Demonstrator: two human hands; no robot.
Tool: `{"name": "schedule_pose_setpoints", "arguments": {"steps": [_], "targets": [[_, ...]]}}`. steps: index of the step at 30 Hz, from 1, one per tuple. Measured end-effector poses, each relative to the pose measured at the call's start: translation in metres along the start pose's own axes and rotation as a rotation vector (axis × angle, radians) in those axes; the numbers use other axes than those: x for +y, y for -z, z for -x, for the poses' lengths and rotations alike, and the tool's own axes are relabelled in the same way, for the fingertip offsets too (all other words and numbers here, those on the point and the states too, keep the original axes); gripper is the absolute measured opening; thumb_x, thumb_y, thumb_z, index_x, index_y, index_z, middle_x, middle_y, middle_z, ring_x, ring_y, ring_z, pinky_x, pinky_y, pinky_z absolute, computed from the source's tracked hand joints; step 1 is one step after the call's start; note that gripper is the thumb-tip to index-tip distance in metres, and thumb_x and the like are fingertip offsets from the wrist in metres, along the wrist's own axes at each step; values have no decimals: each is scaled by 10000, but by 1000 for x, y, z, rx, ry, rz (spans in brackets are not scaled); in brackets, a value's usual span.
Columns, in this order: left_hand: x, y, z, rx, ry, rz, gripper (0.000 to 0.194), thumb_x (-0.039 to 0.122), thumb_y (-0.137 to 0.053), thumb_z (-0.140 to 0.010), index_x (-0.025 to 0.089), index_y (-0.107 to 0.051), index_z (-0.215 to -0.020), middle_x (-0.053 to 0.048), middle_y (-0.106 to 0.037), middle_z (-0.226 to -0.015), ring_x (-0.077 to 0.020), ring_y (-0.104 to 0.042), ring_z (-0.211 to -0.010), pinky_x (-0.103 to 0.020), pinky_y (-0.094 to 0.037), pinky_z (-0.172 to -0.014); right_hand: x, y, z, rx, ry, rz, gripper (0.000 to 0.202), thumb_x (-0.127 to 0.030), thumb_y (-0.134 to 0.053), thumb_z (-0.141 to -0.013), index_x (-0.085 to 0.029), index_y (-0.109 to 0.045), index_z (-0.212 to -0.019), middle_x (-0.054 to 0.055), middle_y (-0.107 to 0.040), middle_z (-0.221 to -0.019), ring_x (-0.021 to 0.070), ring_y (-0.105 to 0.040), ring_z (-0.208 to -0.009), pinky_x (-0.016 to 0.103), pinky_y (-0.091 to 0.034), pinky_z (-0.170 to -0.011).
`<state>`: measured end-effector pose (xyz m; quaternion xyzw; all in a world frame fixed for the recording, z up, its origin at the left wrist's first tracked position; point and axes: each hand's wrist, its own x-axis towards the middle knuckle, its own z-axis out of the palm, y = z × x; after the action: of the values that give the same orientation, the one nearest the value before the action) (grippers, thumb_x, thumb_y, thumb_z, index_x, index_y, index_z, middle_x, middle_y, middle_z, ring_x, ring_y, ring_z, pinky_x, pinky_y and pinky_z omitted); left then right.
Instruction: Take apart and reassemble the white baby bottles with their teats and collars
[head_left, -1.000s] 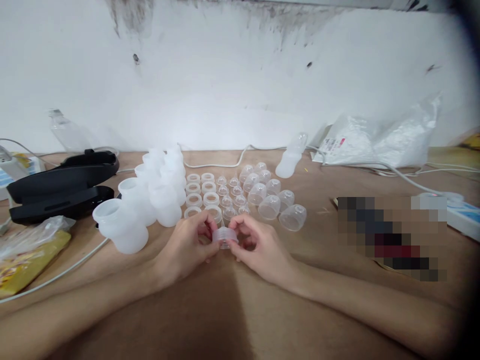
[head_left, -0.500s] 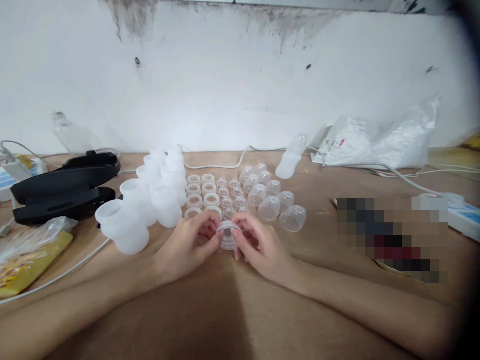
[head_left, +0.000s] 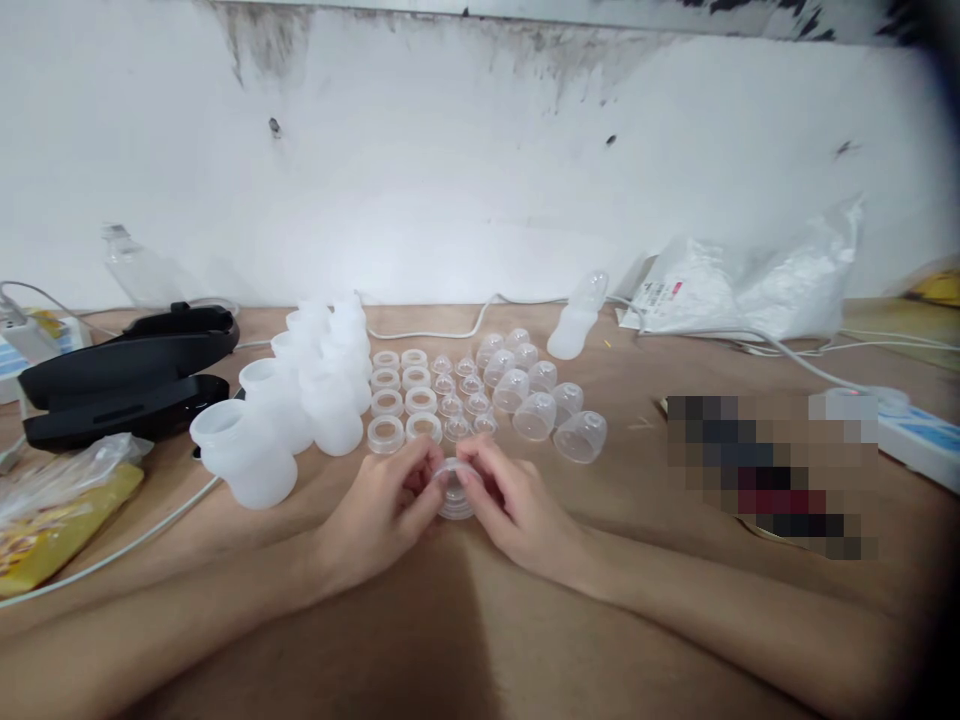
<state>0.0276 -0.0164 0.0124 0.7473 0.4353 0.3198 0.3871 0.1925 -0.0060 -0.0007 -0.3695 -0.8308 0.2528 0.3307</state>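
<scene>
Head view | left hand [head_left: 379, 512], right hand [head_left: 527, 512]: fingers [head_left: 486, 502] pinching clear ring [head_left: 456, 509] | bag label [head_left: 657, 297]: print too small to read

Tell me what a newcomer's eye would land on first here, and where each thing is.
Probably the left hand and right hand, just below the picture's center, holding a clear round piece between them. Next, the frosted white bottles grouped left of center, with rows of pale rings and clear domed caps to their right. The open black case stands out at far left.
</scene>
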Motion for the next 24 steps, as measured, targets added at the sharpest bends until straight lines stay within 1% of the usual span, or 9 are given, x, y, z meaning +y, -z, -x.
{"name": "schedule_pose_setpoints", "arguments": {"steps": [4,7,10,14,19,24], "targets": [[-1,-1,-3,-16,6,-59,131,229,-404,-835,177,-429,-717,62,-477,-488,-66,-442,-452,-160,-355,-451,0,0,-1,-16,-20,3,87,-211,-354,-865,-177,-426,-829,-36,-443,-643,75,-412,-543,205,-315,-527],[-2,4,-7,-10,0,-56,100,249,-426,-825,183,-427,-750,56,-486,-550,-70,-452,-497,-159,-349,-456,2,0,-2,4,-82,-48,89,-255,-346,-877,-193,-400,-842,-48,-434,-603,75,-417,-519,200,-318,-507],[-3,10,-8,-36,-24,-50,93,254,-484,-793,198,-413,-814,55,-508,-625,-74,-477,-542,-160,-358,-475,4,0,-2,-9,-113,-120,82,-272,-371,-866,-207,-371,-916,-52,-456,-611,74,-429,-506,188,-333,-486],[-3,14,-7,-52,-28,-115,155,241,-533,-753,209,-403,-831,76,-482,-589,-67,-465,-511,-157,-348,-463,4,-1,-2,-33,-80,-88,175,-198,-459,-795,-213,-380,-950,-41,-491,-670,72,-420,-520,181,-332,-472],[0,12,-6,-38,-39,-176,107,201,-503,-752,204,-403,-789,84,-450,-570,-58,-436,-480,-155,-342,-452,1,-1,-2,-38,-69,-87,224,-156,-476,-759,-216,-387,-956,-38,-527,-688,72,-423,-525,178,-335,-463],[1,11,-7,-22,-52,-246,122,139,-494,-722,197,-392,-756,82,-447,-566,-62,-431,-476,-164,-325,-444,1,-2,-2,-31,-79,-93,233,-99,-455,-736,-225,-389,-921,-38,-543,-710,74,-453,-551,178,-344,-475]]}}
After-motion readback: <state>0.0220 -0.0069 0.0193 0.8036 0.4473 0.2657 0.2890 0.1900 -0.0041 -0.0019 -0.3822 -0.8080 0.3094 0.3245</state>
